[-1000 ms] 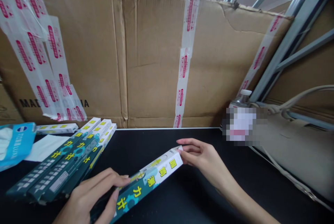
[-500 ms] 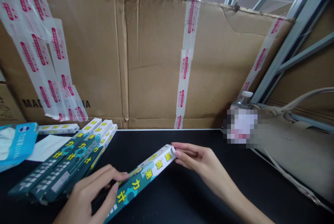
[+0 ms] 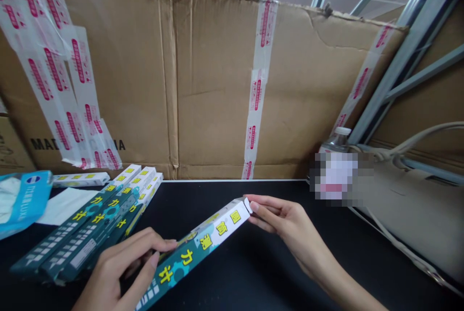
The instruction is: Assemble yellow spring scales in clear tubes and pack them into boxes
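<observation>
A long, narrow green and white spring scale box (image 3: 203, 246) with yellow lettering lies slantwise above the black table, its white end up and to the right. My left hand (image 3: 123, 267) is closed round its lower part, thumb on the near side and fingers over the far edge. At the white end, my right hand (image 3: 281, 214) pinches the end flap (image 3: 248, 205) between thumb and fingers. The flap stands slightly out from the box; what is inside does not show. Several similar boxes (image 3: 97, 219) lie side by side left of my left hand.
A blue tissue pack (image 3: 38, 200) and a white sheet (image 3: 67, 204) lie at the far left, near another box (image 3: 81, 179). Large taped cardboard (image 3: 213, 84) stands behind the table (image 3: 232, 282). A bottle (image 3: 337, 142) and a beige bag (image 3: 409, 219) are at the right.
My right hand has moved slightly right, drawing the end flap outward so it now stands out from the box. My left hand and the box have shifted slightly.
</observation>
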A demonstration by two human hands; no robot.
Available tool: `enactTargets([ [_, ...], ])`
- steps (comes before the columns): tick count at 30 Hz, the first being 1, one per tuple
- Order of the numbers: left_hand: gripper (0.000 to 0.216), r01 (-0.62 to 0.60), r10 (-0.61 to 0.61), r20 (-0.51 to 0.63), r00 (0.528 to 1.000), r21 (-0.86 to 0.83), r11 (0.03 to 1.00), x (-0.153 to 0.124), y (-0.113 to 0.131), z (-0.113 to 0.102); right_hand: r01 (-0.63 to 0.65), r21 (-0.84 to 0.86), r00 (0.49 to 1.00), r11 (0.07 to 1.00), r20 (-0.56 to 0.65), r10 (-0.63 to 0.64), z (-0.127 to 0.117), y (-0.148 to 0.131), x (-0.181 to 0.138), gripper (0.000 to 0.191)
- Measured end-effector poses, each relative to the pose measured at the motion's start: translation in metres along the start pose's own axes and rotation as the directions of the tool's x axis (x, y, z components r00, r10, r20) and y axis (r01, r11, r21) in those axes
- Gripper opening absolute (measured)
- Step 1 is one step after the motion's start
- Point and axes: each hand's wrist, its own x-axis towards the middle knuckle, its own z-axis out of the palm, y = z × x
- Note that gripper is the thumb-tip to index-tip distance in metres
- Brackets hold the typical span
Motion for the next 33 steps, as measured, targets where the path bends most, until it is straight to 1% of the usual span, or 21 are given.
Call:
enactTargets([
  [4,0.021,-0.008,0.008,-0.001,1.0,0.022,1.0,0.001,0.001,-0.001,0.027,-0.046,1.0,0.999,-0.013,-0.028,0.002,0.003,-0.001,0.053],
  [8,0.022,-0.024,0.024,-0.001,1.0,0.051,0.998,0.0,0.0,-0.001,0.086,-0.136,0.994,0.987,-0.055,-0.094,0.006,0.011,-0.005,0.047],
  [9,0.022,-0.027,0.027,-0.001,1.0,0.058,0.998,0.0,0.0,-0.001,0.102,-0.168,0.992,0.981,-0.06,-0.113,0.007,0.013,-0.007,0.044],
  [11,0.02,-0.03,0.031,-0.001,1.0,0.083,0.996,-0.001,0.001,-0.001,0.142,-0.295,0.985,0.945,-0.056,-0.166,0.009,0.017,-0.011,0.041],
  [14,0.017,-0.034,0.035,-0.004,0.999,0.155,0.987,-0.001,0.004,0.0,0.187,-0.496,0.977,0.848,0.004,-0.213,0.011,0.024,-0.015,0.045],
  [15,0.016,-0.039,0.04,-0.004,0.999,0.179,0.983,0.0,0.006,0.001,0.195,-0.524,0.977,0.829,0.032,-0.21,0.011,0.026,-0.015,0.047],
  [17,0.017,-0.058,0.057,0.011,0.998,0.214,0.975,0.001,0.007,0.001,0.204,-0.525,0.978,0.826,0.085,-0.188,0.011,0.028,-0.015,0.05],
  [19,0.023,-0.083,0.075,0.046,0.996,0.239,0.967,0.004,0.008,0.001,0.238,-0.536,0.971,0.81,0.141,-0.192,0.01,0.027,-0.012,0.05],
  [20,0.028,-0.092,0.077,0.067,0.995,0.25,0.964,0.006,0.007,0.001,0.263,-0.558,0.965,0.787,0.173,-0.2,0.01,0.026,-0.011,0.05],
  [22,0.038,-0.102,0.073,0.112,0.991,0.277,0.956,0.01,0.003,-0.001,0.289,-0.656,0.957,0.697,0.213,-0.197,0.008,0.022,-0.007,0.047],
  [23,0.041,-0.114,0.077,0.134,0.988,0.291,0.95,0.012,0.001,-0.001,0.274,-0.726,0.962,0.631,0.204,-0.183,0.006,0.02,-0.005,0.046],
  [24,0.043,-0.134,0.09,0.154,0.984,0.306,0.943,0.014,-0.002,-0.001,0.231,-0.8,0.972,0.554,0.165,-0.167,0.004,0.018,-0.002,0.045],
  [25,0.043,-0.159,0.108,0.172,0.979,0.322,0.933,0.015,-0.006,-0.001,0.175,-0.845,0.981,0.505,0.106,-0.162,0.001,0.017,0.001,0.046],
  [27,0.039,-0.223,0.165,0.185,0.969,0.363,0.905,0.015,-0.012,0.0,0.037,-0.903,0.986,0.428,-0.037,-0.164,-0.008,0.014,0.008,0.055],
  [29,0.033,-0.284,0.244,0.149,0.958,0.428,0.858,0.012,-0.018,0.001,-0.124,-0.934,0.966,0.335,-0.19,-0.174,-0.019,0.011,0.015,0.065],
  [30,0.03,-0.305,0.281,0.122,0.952,0.466,0.831,0.011,-0.021,0.003,-0.2,-0.938,0.948,0.284,-0.259,-0.186,-0.025,0.01,0.019,0.07],
  [32,0.029,-0.337,0.334,0.106,0.937,0.533,0.776,0.006,-0.026,0.004,-0.326,-0.927,0.904,0.188,-0.363,-0.223,-0.037,0.007,0.025,0.078],
  [33,0.032,-0.346,0.338,0.122,0.933,0.56,0.753,0.004,-0.028,0.005,-0.375,-0.915,0.883,0.151,-0.402,-0.242,-0.044,0.005,0.028,0.08],
])
